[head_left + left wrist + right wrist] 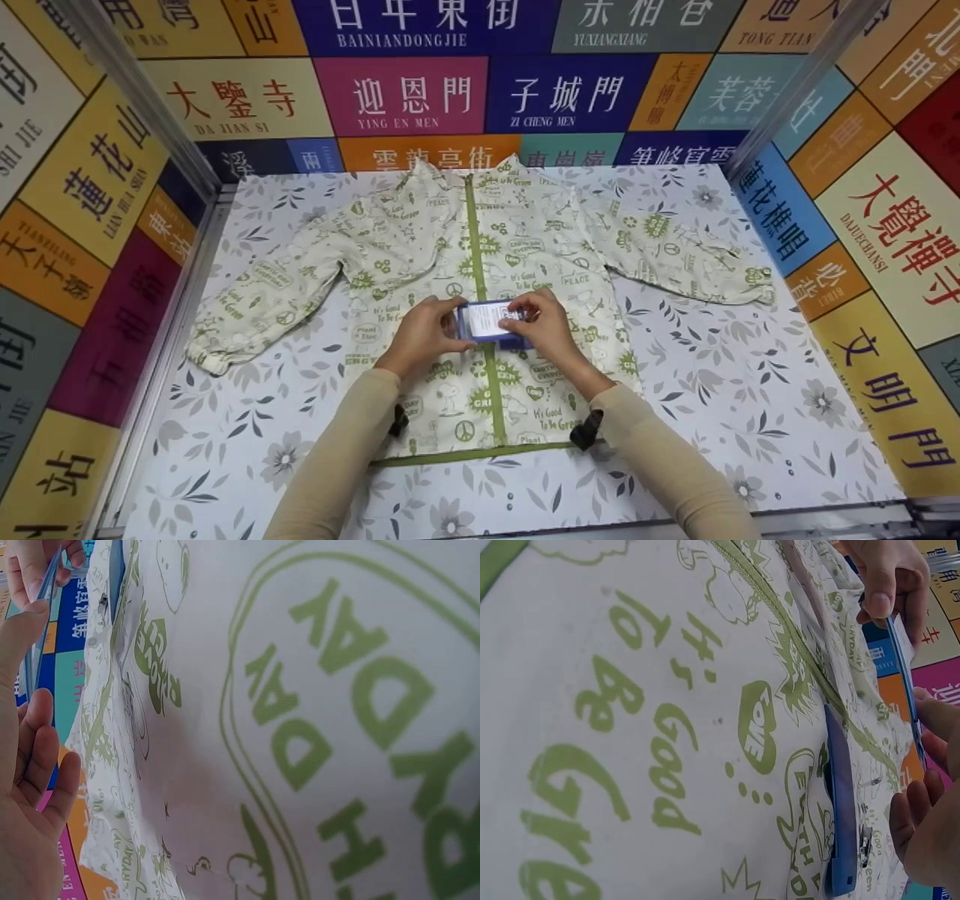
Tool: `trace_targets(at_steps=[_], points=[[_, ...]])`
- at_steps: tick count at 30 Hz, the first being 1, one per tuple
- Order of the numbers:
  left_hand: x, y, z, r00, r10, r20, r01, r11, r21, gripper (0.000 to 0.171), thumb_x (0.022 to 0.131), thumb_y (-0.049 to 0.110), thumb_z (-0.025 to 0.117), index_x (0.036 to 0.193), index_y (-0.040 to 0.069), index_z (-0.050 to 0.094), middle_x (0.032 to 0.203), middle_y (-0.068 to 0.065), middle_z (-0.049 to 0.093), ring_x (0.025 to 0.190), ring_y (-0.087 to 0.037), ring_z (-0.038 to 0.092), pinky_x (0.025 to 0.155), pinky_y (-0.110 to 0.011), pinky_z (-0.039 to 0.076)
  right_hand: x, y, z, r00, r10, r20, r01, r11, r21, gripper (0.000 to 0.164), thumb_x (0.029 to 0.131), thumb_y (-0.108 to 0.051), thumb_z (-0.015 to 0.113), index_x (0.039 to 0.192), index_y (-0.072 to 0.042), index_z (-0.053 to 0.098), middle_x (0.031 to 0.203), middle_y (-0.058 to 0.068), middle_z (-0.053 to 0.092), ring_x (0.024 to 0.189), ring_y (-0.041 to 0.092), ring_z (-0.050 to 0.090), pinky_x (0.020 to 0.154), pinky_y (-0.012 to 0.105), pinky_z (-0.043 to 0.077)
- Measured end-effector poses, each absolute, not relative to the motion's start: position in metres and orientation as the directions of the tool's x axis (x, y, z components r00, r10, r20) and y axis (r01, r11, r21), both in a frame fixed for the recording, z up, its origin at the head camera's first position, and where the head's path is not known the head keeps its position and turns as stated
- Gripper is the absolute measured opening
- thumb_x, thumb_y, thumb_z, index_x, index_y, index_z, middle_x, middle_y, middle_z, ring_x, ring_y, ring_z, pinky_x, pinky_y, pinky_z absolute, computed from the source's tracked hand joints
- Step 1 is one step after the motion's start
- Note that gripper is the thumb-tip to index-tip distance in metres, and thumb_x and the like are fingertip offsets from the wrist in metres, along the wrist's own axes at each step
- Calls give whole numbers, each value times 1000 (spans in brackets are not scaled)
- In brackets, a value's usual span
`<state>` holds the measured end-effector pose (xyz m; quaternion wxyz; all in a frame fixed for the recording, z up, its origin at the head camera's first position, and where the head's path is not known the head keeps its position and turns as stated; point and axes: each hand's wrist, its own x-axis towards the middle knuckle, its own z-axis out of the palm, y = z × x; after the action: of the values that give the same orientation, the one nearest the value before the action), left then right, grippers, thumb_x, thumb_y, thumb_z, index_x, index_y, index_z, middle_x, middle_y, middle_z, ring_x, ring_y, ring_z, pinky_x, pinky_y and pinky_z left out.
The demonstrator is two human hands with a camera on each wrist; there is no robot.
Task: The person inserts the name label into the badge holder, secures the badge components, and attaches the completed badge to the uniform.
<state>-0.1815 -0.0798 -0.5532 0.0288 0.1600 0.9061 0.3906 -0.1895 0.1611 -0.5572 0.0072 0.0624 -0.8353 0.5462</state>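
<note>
Both hands hold a blue-edged clear card holder (469,330) above the middle of a spread jacket (450,390). The left hand (424,334) grips its left end between thumb and fingers. A white printed card (491,318) shows in the holder, and the right hand (553,328) pinches at its right end. In the right wrist view the holder (904,679) appears nearly edge-on between the hands. Below it a flat blue piece (841,802) lies on the jacket; in the head view that piece (514,344) is partly covered by the right hand and holder.
The jacket, white with green print and a green zip, lies with its left sleeve (262,300) and right sleeve (690,262) spread out. Beneath is a table with a leaf-patterned cover (750,390). Sign-printed panels (405,96) stand at the back and both sides.
</note>
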Motion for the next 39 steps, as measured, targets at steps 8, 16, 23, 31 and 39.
trace_targets(at_steps=[8,16,23,31,39], points=[[-182,-81,-555,-942,324,86,288,650,704,79,67,38,91,136,14,60,90,0,58,77,-14,51,66,-28,46,-192,163,-549,-980,-87,179,-199,378,-904,22,81,-20,83,97,-11,72,102,17,53,91,30,51,82,35,45],[-183,-82,-558,-942,321,98,298,661,689,79,66,39,91,135,13,61,85,2,58,75,-13,49,64,-28,44,-198,167,-531,-961,-92,262,-277,323,-905,21,84,-21,80,101,-10,72,104,15,58,93,39,55,87,55,47],[-180,-90,-560,-949,310,65,262,653,711,80,67,38,91,137,16,60,86,2,59,77,-13,51,67,-28,47,-197,195,-551,-968,-185,172,-237,438,-867,39,88,-31,75,121,-11,68,117,9,59,103,28,57,89,42,47],[-177,-110,-560,-960,278,40,214,631,746,80,65,37,91,136,17,60,90,4,58,80,-14,52,70,-29,49,-197,238,-562,-930,-368,-22,-258,693,-674,81,77,-42,82,147,-23,48,136,3,46,120,26,45,96,47,45],[-174,-124,-562,-963,270,24,196,634,748,80,65,38,92,136,18,60,90,3,59,81,-14,53,69,-28,49,-198,258,-562,-867,-496,-51,-403,757,-515,95,65,-45,88,147,-18,48,142,7,46,128,28,39,109,53,35]])
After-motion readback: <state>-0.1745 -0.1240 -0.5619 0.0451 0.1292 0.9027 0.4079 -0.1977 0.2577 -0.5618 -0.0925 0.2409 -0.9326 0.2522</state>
